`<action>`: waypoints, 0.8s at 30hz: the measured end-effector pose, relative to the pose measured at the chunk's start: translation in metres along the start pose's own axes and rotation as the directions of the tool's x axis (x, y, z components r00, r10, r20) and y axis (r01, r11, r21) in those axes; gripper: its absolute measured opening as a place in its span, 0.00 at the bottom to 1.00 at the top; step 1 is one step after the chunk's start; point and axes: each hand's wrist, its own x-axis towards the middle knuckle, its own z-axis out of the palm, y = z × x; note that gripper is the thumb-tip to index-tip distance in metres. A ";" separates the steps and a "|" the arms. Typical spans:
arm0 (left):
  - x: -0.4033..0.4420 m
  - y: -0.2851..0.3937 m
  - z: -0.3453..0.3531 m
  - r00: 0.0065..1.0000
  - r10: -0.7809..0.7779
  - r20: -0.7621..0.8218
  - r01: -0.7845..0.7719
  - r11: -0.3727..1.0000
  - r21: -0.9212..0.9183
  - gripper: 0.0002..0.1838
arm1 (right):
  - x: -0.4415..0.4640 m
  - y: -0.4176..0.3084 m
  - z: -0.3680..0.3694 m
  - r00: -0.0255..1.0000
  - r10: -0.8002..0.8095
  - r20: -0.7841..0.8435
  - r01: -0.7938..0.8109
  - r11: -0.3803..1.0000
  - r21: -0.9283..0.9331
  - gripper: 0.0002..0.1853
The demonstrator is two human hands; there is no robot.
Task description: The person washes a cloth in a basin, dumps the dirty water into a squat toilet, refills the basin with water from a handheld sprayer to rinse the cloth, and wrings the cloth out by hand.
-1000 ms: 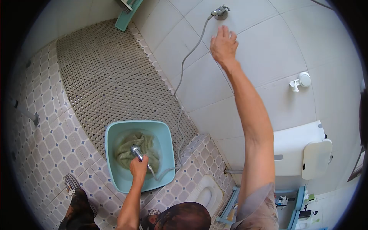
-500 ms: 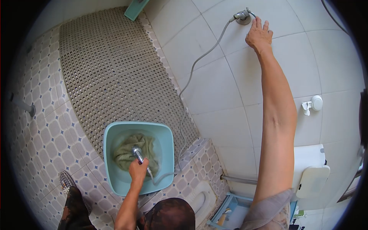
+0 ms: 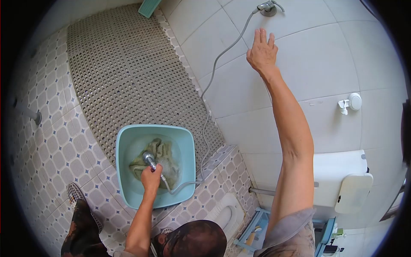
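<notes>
My left hand is closed around the handle of a chrome handheld shower head, which points down into a light blue plastic basin. Inside, a green cloth, possibly a towel, lies soaked in water, with white bubbles beside the shower head. A grey hose runs from the handle over the basin's rim and up the wall to a metal water valve. Below that valve my right hand is open, fingers stretched out, apart from the lever. Whether it touches the wall tiles I cannot tell.
A perforated grey mat covers the floor beyond the basin. Nearby are a squat toilet, a tiled step, a blue rack, a white wall holder and a pipe at left.
My right hand has come away from the valve lever, moving down and left. Bubbles now churn in the basin water, and the cloth has shifted. My left hand still grips the shower head.
</notes>
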 end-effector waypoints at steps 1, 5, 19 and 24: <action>-0.001 0.001 -0.001 1.000 -0.002 -0.014 0.002 1.000 0.004 0.24 | 0.001 0.004 0.000 1.000 0.024 -0.002 -0.024 1.000 0.019 0.36; -0.002 0.009 -0.001 1.000 -0.008 -0.001 0.008 1.000 -0.011 0.24 | 0.032 0.030 -0.006 0.993 0.056 -0.107 -0.059 0.998 -0.029 0.37; -0.002 0.011 -0.002 0.999 -0.044 0.026 0.045 0.998 -0.036 0.23 | 0.110 0.049 -0.027 0.974 0.210 0.089 -0.188 0.961 -0.205 0.40; 0.000 0.009 0.001 0.999 -0.034 0.032 0.034 0.999 -0.008 0.23 | 0.120 0.053 -0.021 0.981 0.188 0.044 -0.182 0.976 -0.116 0.42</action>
